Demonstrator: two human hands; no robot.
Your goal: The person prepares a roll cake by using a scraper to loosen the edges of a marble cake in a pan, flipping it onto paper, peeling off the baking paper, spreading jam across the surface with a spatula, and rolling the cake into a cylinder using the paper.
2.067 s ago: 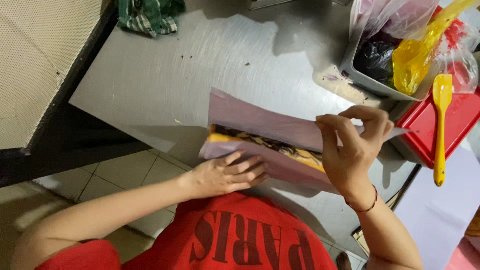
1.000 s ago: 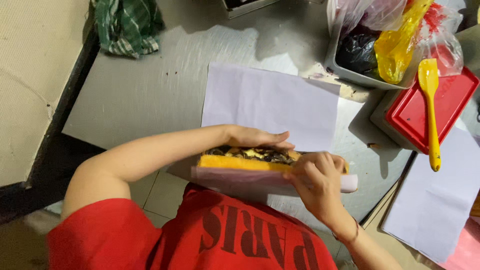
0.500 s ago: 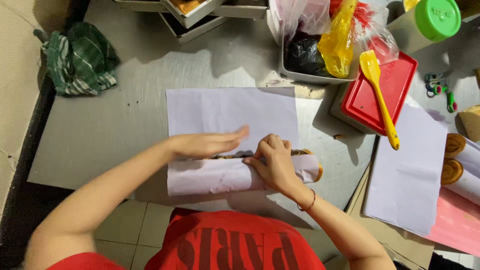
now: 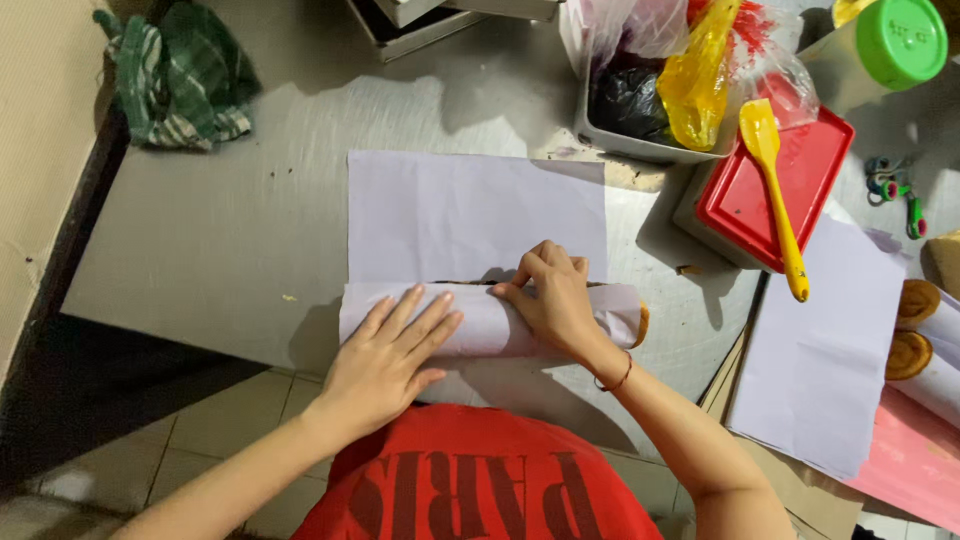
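Far left, green checked cloth (image 4: 180, 75) bunched at back corner of the steel table (image 4: 220, 240). Left hand (image 4: 385, 355) lies flat, fingers spread, palm down on the paper-wrapped roll (image 4: 480, 320) at near table edge, not gripping. Roll sits under both hands, lengthwise left-right, on a pale paper sheet (image 4: 470, 215) whose far half lies flat and open behind it. Right hand (image 4: 550, 300) fingers curled, tips pressing paper edge down at top of roll, mid-length; can't tell if pinching. Filling mostly hidden: only thin dark strip at fold + brownish end poking out right of roll. Right of that: grey tray (image 4: 625, 140) w/ black, yellow, clear plastic bags, contents unclear. Red flat lid box (image 4: 770, 195), yellow spatula (image 4: 775, 185) laid across it. Green-capped jar (image 4: 895, 45), cut off at top. Loose paper sheet (image 4: 820, 350), and wrapped rolls (image 4: 920, 340) at far right edge, partly cut off.
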